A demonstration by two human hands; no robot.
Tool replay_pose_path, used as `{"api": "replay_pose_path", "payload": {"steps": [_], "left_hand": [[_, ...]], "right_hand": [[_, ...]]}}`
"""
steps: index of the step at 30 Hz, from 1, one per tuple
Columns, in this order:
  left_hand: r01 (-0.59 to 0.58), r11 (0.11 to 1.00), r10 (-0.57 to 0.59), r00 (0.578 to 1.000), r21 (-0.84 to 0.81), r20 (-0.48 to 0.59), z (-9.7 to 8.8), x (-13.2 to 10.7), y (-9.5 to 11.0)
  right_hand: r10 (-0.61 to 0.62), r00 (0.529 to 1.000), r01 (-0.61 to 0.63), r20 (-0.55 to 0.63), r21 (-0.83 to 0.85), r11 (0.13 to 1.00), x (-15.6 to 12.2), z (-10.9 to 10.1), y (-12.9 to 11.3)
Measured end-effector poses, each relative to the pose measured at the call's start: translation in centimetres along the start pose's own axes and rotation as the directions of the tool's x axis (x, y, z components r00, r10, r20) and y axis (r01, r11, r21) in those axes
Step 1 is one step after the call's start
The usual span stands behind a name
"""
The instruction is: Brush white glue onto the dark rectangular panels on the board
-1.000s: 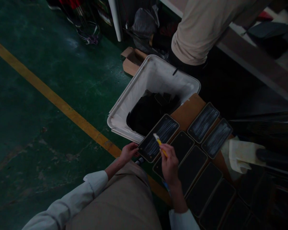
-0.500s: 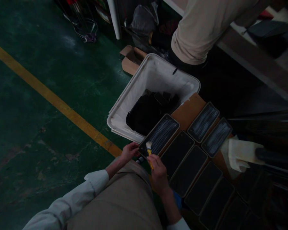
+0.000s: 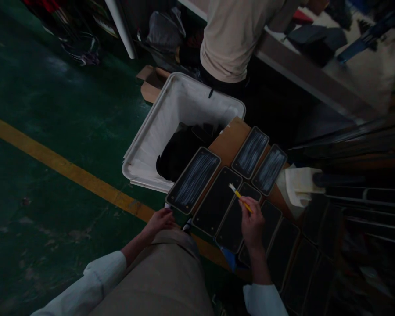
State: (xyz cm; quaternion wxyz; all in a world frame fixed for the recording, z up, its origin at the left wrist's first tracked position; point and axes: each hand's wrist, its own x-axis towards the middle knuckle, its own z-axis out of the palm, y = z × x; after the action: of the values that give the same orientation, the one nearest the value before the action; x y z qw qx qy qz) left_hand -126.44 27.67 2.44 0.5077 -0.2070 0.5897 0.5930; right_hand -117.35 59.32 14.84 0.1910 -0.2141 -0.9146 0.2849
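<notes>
In my right hand (image 3: 253, 224) is a small paintbrush (image 3: 237, 194) with a yellow handle and pale bristles. Its tip hovers over, or touches, the far part of a plain black rectangular panel (image 3: 213, 208); I cannot tell which. Beside that lies a black panel (image 3: 194, 180) covered in whitish streaks. Two smaller streaked panels (image 3: 250, 151) lie further off. My left hand (image 3: 160, 220) is apart from the panels, near my thigh, its fingers curled together with nothing visible in them. More plain black panels (image 3: 283, 250) lie in rows to the right.
A white bin (image 3: 213, 98) holding dark pieces stands beyond the panels, which rest on brown board (image 3: 228, 136). A whitish container (image 3: 299, 186) sits at the board's right edge. Another person (image 3: 228, 39) is near a bench. A cardboard box (image 3: 151, 90) lies on the green floor.
My left hand has let go of the streaked panel's near corner and drawn back. The brush has moved from that panel to the plain one beside it. The view has shifted right.
</notes>
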Motion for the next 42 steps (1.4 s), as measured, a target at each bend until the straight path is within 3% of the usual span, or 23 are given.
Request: {"api": "replay_pose_path", "payload": {"steps": [3, 5, 7, 10, 13, 20, 23, 26, 29, 32, 35, 38, 42], "left_hand": [[0.055, 0.992, -0.075, 0.981, 0.117, 0.179, 3.4, -1.0, -1.7], [0.077, 0.986, -0.110, 0.968, 0.150, 0.225, 6.0, -1.6, -2.0], [0.086, 0.989, -0.110, 0.971, 0.117, 0.211, 8.3, -2.1, -1.9], [0.095, 0.995, -0.097, 0.990, 0.023, 0.102, 10.5, -2.4, -1.9], [0.084, 0.996, -0.082, 0.996, -0.038, 0.037, 11.3, -2.4, -2.4], [0.028, 0.995, -0.026, 0.999, -0.096, 0.022, 11.3, -2.4, -3.3], [0.001, 0.996, 0.001, 1.000, -0.085, 0.029, 11.2, -2.4, -3.5], [-0.014, 0.998, 0.017, 0.999, -0.065, 0.036, 11.1, -2.1, -3.6], [-0.026, 0.998, 0.028, 0.999, -0.050, 0.042, 10.9, -1.8, -3.8], [-0.035, 0.999, 0.036, 0.999, -0.029, 0.041, 10.8, -1.6, -3.9], [-0.057, 0.998, 0.058, 0.998, -0.024, 0.033, 10.9, -1.7, -3.9], [-0.078, 0.996, 0.079, 0.996, -0.038, 0.032, 10.9, -1.8, -4.0], [-0.077, 0.996, 0.078, 0.997, -0.043, 0.018, 10.9, -2.0, -3.9]], "right_hand": [[-0.092, 0.996, 0.092, -0.018, -0.037, 0.995, 1.6, -0.6, 3.2], [-0.135, 0.991, 0.135, -0.010, -0.051, 0.990, 2.5, -0.4, 4.6], [-0.153, 0.988, 0.154, 0.007, -0.057, 0.986, 3.0, 0.0, 5.5], [-0.139, 0.989, 0.141, 0.048, -0.053, 0.989, 2.1, 0.5, 5.8], [-0.107, 0.984, 0.110, 0.140, -0.014, 0.994, -1.1, 0.5, 4.6], [-0.058, 0.946, 0.022, 0.320, 0.116, 0.993, -12.7, -0.3, -0.2], [-0.050, 0.925, -0.020, 0.377, 0.179, 0.984, -14.4, -1.2, -1.3], [-0.009, 0.935, -0.060, 0.353, 0.184, 0.981, -12.2, -2.3, -0.9], [-0.048, 0.977, 0.017, 0.209, 0.146, 0.989, -7.0, -2.7, 0.8], [-0.155, 0.982, 0.148, 0.110, 0.065, 0.987, -1.4, -1.8, 3.0], [-0.221, 0.974, 0.223, 0.051, -0.029, 0.974, 2.4, -0.2, 4.6], [-0.232, 0.970, 0.236, 0.068, -0.043, 0.971, 2.8, 1.3, 5.0], [-0.219, 0.948, 0.217, 0.229, 0.033, 0.976, -2.3, 1.7, 3.2]]}}
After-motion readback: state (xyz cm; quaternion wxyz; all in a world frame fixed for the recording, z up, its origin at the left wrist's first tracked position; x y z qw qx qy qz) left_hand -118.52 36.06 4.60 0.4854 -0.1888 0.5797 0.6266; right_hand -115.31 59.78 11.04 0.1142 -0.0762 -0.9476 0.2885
